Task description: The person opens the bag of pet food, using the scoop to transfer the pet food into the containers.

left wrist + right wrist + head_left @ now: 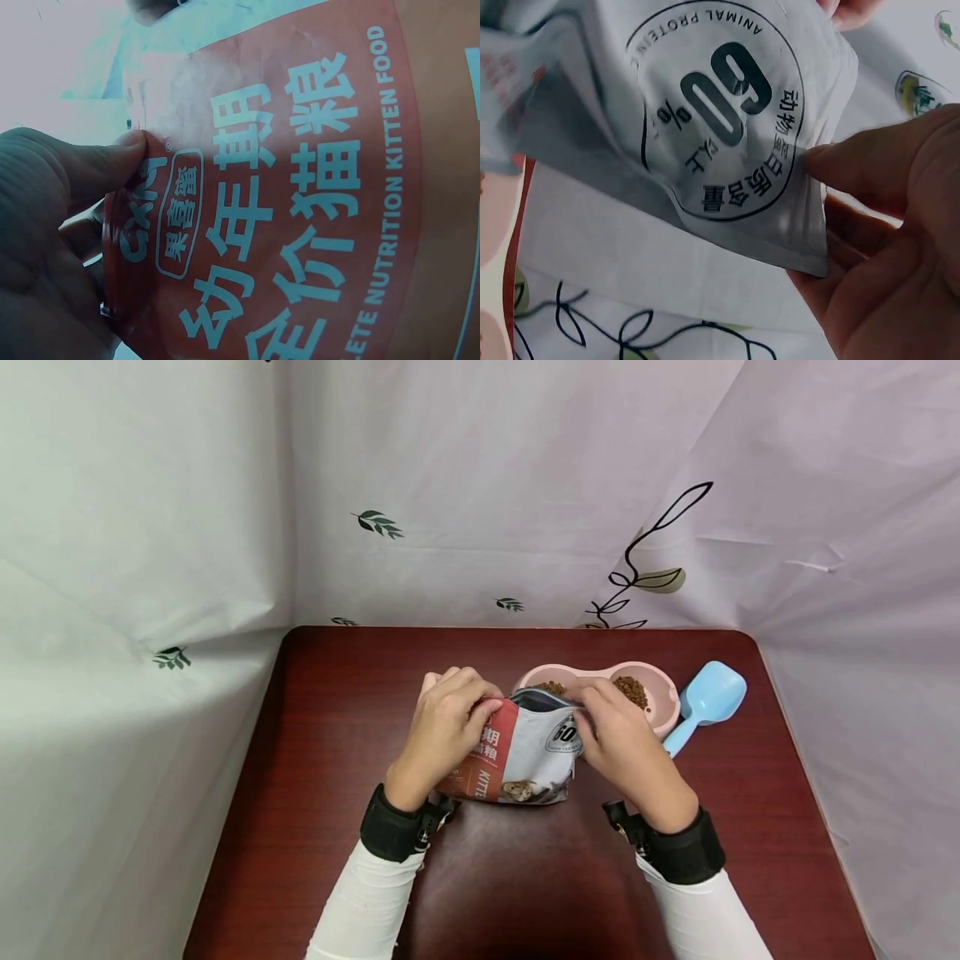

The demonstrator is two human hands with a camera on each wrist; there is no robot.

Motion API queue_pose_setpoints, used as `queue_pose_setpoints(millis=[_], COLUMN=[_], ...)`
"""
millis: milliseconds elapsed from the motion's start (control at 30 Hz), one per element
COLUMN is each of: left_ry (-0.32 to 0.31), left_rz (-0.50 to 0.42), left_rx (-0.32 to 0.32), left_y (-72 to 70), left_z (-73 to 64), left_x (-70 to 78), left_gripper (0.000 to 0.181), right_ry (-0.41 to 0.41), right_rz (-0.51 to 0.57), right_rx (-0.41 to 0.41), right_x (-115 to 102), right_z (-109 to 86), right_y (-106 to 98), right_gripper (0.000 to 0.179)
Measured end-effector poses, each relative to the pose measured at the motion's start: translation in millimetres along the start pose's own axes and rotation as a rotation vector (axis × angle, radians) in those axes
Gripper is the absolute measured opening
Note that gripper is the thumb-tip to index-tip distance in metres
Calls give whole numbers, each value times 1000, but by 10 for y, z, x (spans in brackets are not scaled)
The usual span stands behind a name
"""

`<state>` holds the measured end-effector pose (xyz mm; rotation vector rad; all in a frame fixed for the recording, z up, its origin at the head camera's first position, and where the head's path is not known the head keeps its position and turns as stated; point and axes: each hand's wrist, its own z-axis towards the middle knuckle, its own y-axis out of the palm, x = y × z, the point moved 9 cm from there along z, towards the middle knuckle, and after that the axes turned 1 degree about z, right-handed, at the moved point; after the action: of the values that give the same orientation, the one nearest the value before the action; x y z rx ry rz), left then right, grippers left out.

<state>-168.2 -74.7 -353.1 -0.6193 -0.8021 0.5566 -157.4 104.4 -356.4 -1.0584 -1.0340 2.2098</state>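
A red and white kitten food bag [543, 743] is held over the table between both hands, its top edge parted into a dark opening. My left hand [446, 718] pinches the bag's upper left corner; in the left wrist view the thumb presses on the red front while fingers [82, 236] lie behind. At the other upper corner, my right hand [622, 743] grips the rim. The right wrist view has the thumb [855, 161] on the white panel marked 60% and fingers curled behind the edge. What is inside the bag is hidden.
A pink double bowl [663, 702] stands behind the bag, with brown kibble [632, 691] in both hollows. To its right lies a blue scoop [712, 693], handle toward the front. White patterned cloth [480, 527] hangs around the dark red table [360, 693].
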Motion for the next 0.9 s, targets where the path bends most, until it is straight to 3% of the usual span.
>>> queue_pose_setpoints(millis=[133,333,600,900], left_ry=[6,48,87,70], left_rz=[8,42,184,102], left_rx=[-6,-47,-15,12], left_y=[8,41,17,29], left_z=[6,0,8,14], left_x=[8,62,213,164], left_gripper=[7,11,10,10], right_ry=[5,21,71,96], right_rz=[40,99,134,174], right_rx=[-4,47,58,74], right_x=[-1,65,191,347], right_z=[0,-26,-69,-165], right_y=[16,11,15,-17], right_gripper=[35,20,18,25])
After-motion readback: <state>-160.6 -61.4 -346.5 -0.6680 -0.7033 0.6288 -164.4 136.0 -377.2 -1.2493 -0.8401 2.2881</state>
